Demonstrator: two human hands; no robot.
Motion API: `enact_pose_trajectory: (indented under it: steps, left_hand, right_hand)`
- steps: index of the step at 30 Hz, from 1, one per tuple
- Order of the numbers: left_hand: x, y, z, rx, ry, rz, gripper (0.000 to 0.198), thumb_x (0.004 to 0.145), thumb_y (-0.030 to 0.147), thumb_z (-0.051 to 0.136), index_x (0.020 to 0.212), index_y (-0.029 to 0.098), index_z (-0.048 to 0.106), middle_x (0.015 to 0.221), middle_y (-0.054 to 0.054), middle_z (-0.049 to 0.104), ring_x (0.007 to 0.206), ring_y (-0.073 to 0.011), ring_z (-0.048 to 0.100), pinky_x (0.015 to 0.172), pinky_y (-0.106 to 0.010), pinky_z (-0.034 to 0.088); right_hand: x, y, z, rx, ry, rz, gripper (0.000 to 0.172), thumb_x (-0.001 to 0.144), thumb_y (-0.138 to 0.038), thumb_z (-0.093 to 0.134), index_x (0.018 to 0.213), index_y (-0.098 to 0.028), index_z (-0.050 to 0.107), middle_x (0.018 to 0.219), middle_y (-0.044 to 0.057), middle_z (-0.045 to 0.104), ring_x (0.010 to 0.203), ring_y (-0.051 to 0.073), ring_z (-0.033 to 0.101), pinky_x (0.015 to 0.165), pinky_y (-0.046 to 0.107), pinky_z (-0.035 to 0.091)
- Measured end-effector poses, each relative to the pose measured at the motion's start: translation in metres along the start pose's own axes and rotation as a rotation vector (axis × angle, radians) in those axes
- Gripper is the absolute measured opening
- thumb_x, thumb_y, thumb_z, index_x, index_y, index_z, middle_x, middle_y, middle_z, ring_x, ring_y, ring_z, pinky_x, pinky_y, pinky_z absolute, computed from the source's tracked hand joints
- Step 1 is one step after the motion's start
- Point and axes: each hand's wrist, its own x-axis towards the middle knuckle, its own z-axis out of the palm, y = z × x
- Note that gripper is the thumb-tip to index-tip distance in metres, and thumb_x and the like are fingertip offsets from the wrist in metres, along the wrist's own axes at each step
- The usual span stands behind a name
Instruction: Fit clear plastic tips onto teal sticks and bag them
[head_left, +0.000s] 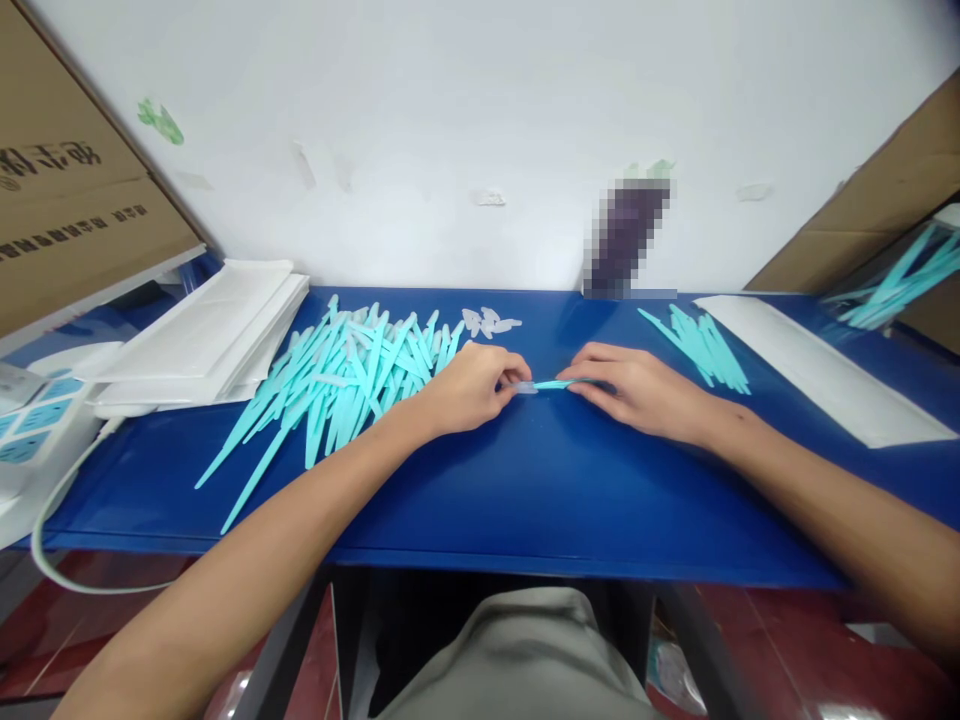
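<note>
In front of me, above the blue table [525, 490], my left hand [476, 385] pinches the translucent cap [527, 388] at one end of a slim teal eyebrow razor [551, 385]. The razor's handle is held between the thumb and fingers of my right hand [630, 385]. It lies roughly level between both hands, and its right end is hidden by my right fingers. Beside my left hand spreads a large heap of similar teal razors [352, 380], many with translucent caps. Several loose translucent caps [489, 322] lie just behind that hand.
A smaller group of teal razors [705, 345] lies right of my right hand, near a flat white sleeve [817, 365]. White envelopes [202, 330] are stacked at left, by a power strip [45, 420]. Cardboard boxes [75, 170] flank the table. A clear container [911, 275] holds more razors.
</note>
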Motion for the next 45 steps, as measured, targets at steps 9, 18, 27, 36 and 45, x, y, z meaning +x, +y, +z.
enact_pose_trajectory:
  steps: [9, 18, 27, 36, 45]
  left_hand:
    - [0.000, 0.000, -0.001, -0.022, -0.021, 0.005, 0.020, 0.084, 0.002, 0.064, 0.096, 0.015, 0.074, 0.089, -0.004, 0.078, 0.077, -0.0151, 0.073, 0.074, -0.026, 0.058]
    - [0.000, 0.001, -0.001, 0.006, -0.034, 0.007, 0.021, 0.085, 0.003, 0.063, 0.097, 0.016, 0.074, 0.091, -0.004, 0.079, 0.080, -0.0160, 0.073, 0.076, -0.027, 0.057]
    - [0.000, 0.001, 0.000, -0.005, -0.039, 0.035, 0.021, 0.084, 0.002, 0.063, 0.094, 0.016, 0.075, 0.091, -0.003, 0.078, 0.081, -0.0164, 0.072, 0.076, -0.027, 0.055]
    - [0.000, -0.001, 0.001, -0.054, -0.047, 0.025, 0.022, 0.085, 0.001, 0.061, 0.093, 0.016, 0.075, 0.090, -0.004, 0.078, 0.079, -0.0158, 0.073, 0.076, -0.027, 0.057]
    - [0.000, -0.002, 0.002, -0.050, -0.024, 0.019, 0.021, 0.084, 0.000, 0.062, 0.093, 0.015, 0.075, 0.089, -0.004, 0.079, 0.079, -0.0161, 0.074, 0.075, -0.026, 0.058]
  right_hand:
    - [0.001, -0.005, -0.002, -0.007, -0.016, 0.010, 0.033, 0.102, -0.029, 0.048, 0.120, -0.021, 0.075, 0.108, 0.012, 0.073, 0.093, 0.025, 0.071, 0.080, 0.038, 0.057]
    - [0.002, -0.008, -0.004, 0.051, -0.007, 0.045, 0.032, 0.100, -0.029, 0.052, 0.118, -0.023, 0.078, 0.110, 0.011, 0.076, 0.092, 0.026, 0.073, 0.080, 0.040, 0.059]
    - [0.003, -0.006, -0.005, 0.071, -0.047, 0.082, 0.029, 0.099, -0.031, 0.054, 0.114, -0.022, 0.077, 0.108, 0.010, 0.076, 0.090, 0.025, 0.073, 0.078, 0.037, 0.057]
    - [-0.001, -0.013, -0.006, -0.006, -0.054, 0.011, 0.033, 0.103, -0.030, 0.045, 0.122, -0.023, 0.073, 0.107, 0.009, 0.077, 0.092, 0.025, 0.072, 0.077, 0.036, 0.054]
    - [-0.001, -0.014, -0.007, -0.018, -0.079, -0.015, 0.036, 0.104, -0.026, 0.045, 0.122, -0.021, 0.075, 0.112, 0.010, 0.076, 0.093, 0.023, 0.073, 0.077, 0.035, 0.055]
